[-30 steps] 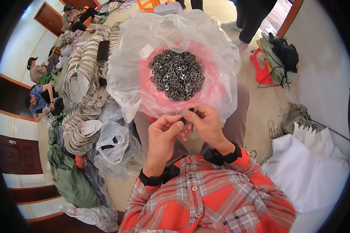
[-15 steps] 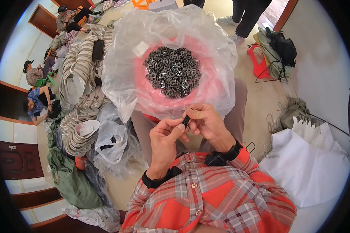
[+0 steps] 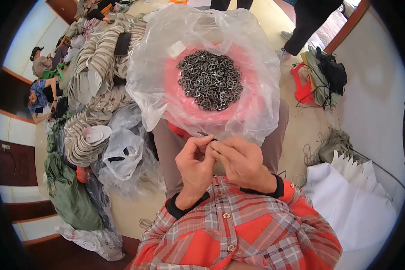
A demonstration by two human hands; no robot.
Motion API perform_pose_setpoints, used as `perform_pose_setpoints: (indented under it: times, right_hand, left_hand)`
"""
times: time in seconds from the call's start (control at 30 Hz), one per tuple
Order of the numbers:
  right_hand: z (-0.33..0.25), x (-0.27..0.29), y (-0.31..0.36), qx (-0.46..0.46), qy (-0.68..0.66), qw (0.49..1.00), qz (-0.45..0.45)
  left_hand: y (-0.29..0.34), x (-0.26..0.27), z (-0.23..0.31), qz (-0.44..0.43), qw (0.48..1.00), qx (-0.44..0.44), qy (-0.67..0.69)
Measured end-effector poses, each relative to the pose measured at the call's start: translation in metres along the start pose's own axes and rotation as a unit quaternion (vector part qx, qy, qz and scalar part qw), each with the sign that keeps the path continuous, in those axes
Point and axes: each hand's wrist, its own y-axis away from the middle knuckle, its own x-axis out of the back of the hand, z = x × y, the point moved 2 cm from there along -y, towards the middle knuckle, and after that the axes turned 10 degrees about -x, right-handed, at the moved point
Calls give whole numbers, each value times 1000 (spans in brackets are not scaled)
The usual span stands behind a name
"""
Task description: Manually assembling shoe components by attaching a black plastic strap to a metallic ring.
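Close together in front of the plaid shirt, my left hand [image 3: 195,164] and my right hand [image 3: 244,164] meet at the fingertips. Both are closed in a pinch on a small black strip [image 3: 214,140], mostly hidden by the fingers. A thin dark end [image 3: 203,133] pokes out past the left fingertips; whether it belongs to the strip I cannot tell. Just beyond the hands, a heap of small dark metal buckles [image 3: 210,81] lies in a pink basin [image 3: 173,96] lined with clear plastic [image 3: 148,58].
On the left are stacked pale soles [image 3: 87,76], a dark phone [image 3: 123,44], a clear bag [image 3: 123,155] and a green sack [image 3: 74,193]. At right lie a red stool [image 3: 303,83], a black bag [image 3: 330,72] and white cloth [image 3: 346,193]. Other people sit at far left; someone stands [image 3: 312,22] beyond.
My hands have drawn closer together, hiding most of the black strip that showed between them before. The view has shifted slightly, and the standing person's legs have moved right.
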Motion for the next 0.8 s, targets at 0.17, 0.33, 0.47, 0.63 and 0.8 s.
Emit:
perform_pose_setpoints:
  times: [0.17, 0.33, 0.47, 0.63, 0.8]
  right_hand:
    - [-15, 0, 5, 163, 34, 985, 45]
    - [-2, 5, 4, 55, -59, 996, 31]
    - [9, 2, -12, -250, -312, 915, 55]
    - [11, -3, -13, -189, -162, 968, -36]
    - [13, -6, -8, -161, -82, 983, -25]
  left_hand:
    - [-2, 7, 1, 54, 992, -103, 49]
    - [-8, 14, -4, 3, 981, -88, 173]
    - [-8, 17, -7, -26, 981, -84, 173]
    - [-5, 21, -6, -35, 993, -107, 45]
    - [-7, 26, -6, -86, 993, -76, 27]
